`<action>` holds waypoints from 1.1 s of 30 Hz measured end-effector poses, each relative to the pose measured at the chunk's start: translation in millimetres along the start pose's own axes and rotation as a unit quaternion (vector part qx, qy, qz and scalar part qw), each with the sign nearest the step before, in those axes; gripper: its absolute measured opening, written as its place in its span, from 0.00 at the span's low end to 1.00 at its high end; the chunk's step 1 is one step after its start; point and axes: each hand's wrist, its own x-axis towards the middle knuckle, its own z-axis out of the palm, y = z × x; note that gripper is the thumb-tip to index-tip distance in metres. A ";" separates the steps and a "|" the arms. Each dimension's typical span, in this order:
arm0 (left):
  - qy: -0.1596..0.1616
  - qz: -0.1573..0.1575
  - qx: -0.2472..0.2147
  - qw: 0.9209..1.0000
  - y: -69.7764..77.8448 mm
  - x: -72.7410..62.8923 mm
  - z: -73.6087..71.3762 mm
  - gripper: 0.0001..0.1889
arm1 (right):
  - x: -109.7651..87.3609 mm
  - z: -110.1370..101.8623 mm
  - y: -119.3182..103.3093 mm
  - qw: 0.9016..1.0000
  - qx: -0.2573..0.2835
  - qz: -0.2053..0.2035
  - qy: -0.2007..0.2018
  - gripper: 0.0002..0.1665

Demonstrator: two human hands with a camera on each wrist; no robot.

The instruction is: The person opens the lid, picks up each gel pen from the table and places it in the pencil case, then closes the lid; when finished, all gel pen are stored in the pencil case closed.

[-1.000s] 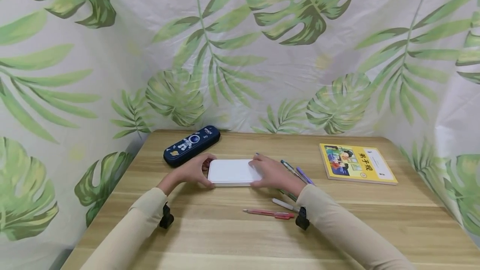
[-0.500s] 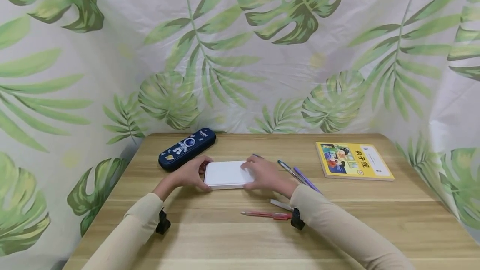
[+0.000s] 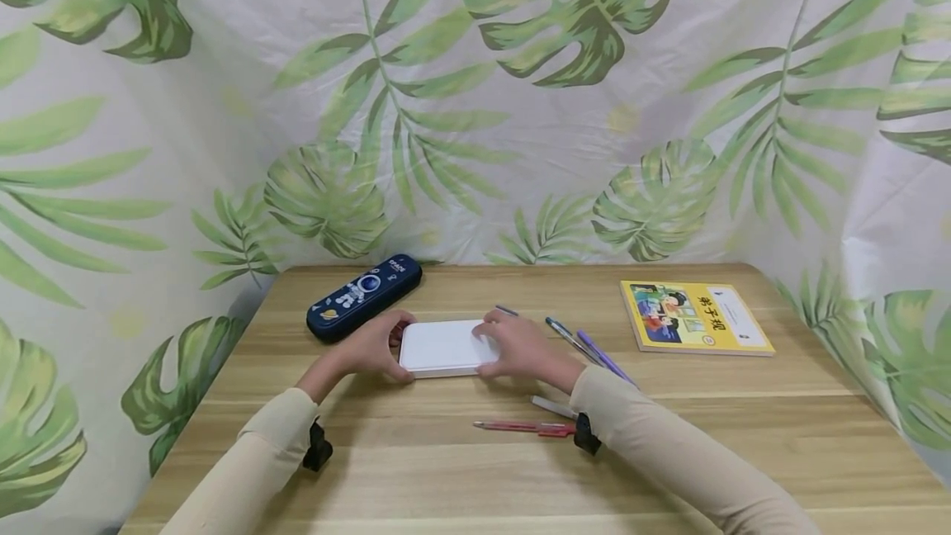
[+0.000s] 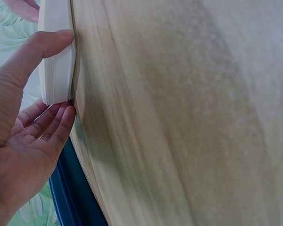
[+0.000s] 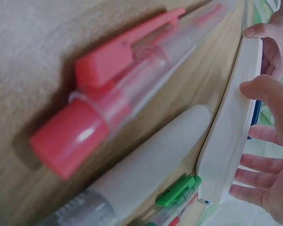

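A flat white box (image 3: 438, 348) with rounded corners lies on the wooden table between both hands. My left hand (image 3: 374, 345) holds its left end; in the left wrist view the thumb presses the near side while the other fingers touch the end of the box (image 4: 57, 77). From the right, my right hand (image 3: 522, 347) grips the box, thumb on the near side and fingers reaching over the top toward the far side. In the right wrist view, those fingers lie spread along the box (image 5: 226, 132). The box's underside is hidden.
Near the right wrist lie a red pen (image 3: 513, 427), a white pen (image 3: 551, 406), a purple pen (image 3: 603, 356) and a dark teal pen (image 3: 570, 338). A navy astronaut pencil case (image 3: 364, 298) is behind the left hand. A yellow book (image 3: 698, 317) lies at right.
The head view has shifted, so everything sits slightly further left. My right hand has slid a little left over the box; the left hand keeps its hold on the end.
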 end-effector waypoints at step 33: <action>0.016 0.016 -0.001 1.000 -1.1 -3.0 3.6 0.44 | 6.2 -0.5 1.6 1.000 -0.008 -0.018 -0.009 0.36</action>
